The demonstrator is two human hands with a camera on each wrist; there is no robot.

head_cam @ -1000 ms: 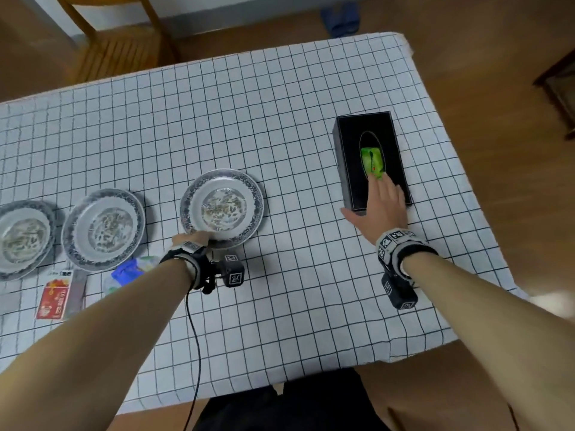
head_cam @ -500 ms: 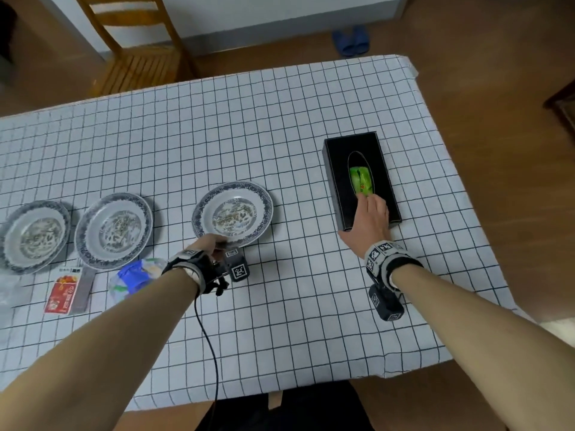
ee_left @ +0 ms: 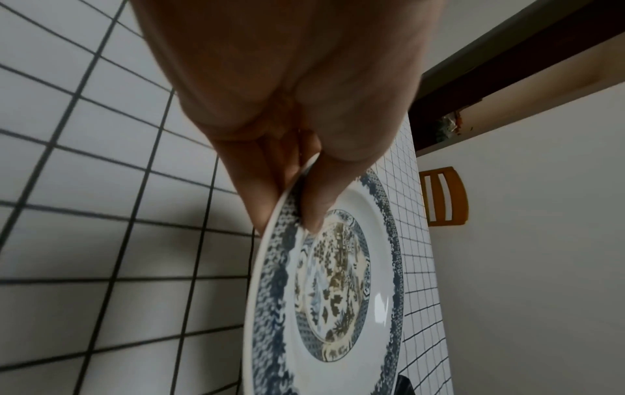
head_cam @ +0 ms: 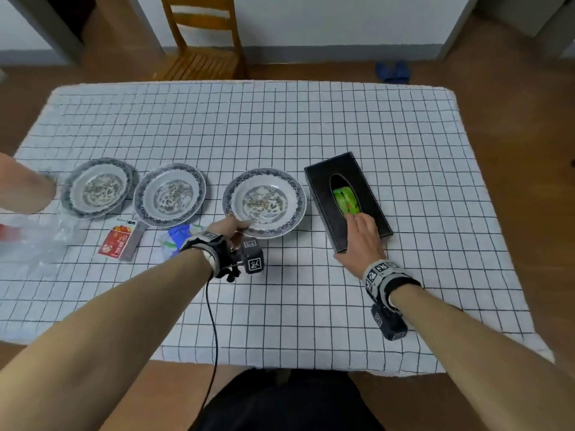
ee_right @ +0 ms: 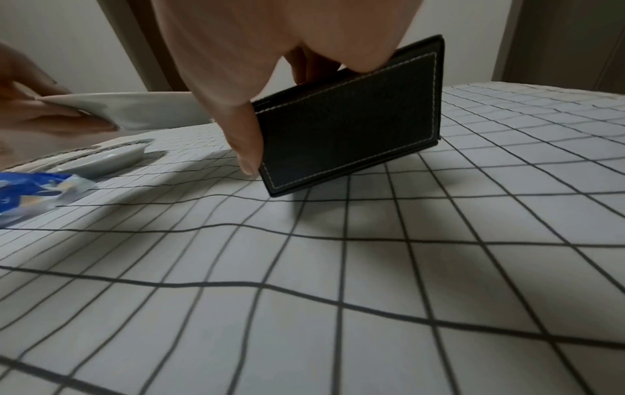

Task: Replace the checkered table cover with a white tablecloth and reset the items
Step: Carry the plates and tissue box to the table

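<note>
Since the earlier frame, the left hand (head_cam: 225, 227) pinching the plate (head_cam: 264, 203) and right hand (head_cam: 362, 236) gripping the box (head_cam: 347, 199) have lifted both, seemingly clear of the cover (head_cam: 280, 135).

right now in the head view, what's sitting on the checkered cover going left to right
clear plastic bag → left plate → red packet → middle plate → blue wrapper → right plate, pinched by the left hand → black tissue box, gripped by the right hand

You won't find any readable text here. The red packet (head_cam: 117, 243) on the checkered cover (head_cam: 280, 126) carries print too small and blurred to make out, and your wristbands (head_cam: 380, 270) bear only black-and-white square marker patterns.
</note>
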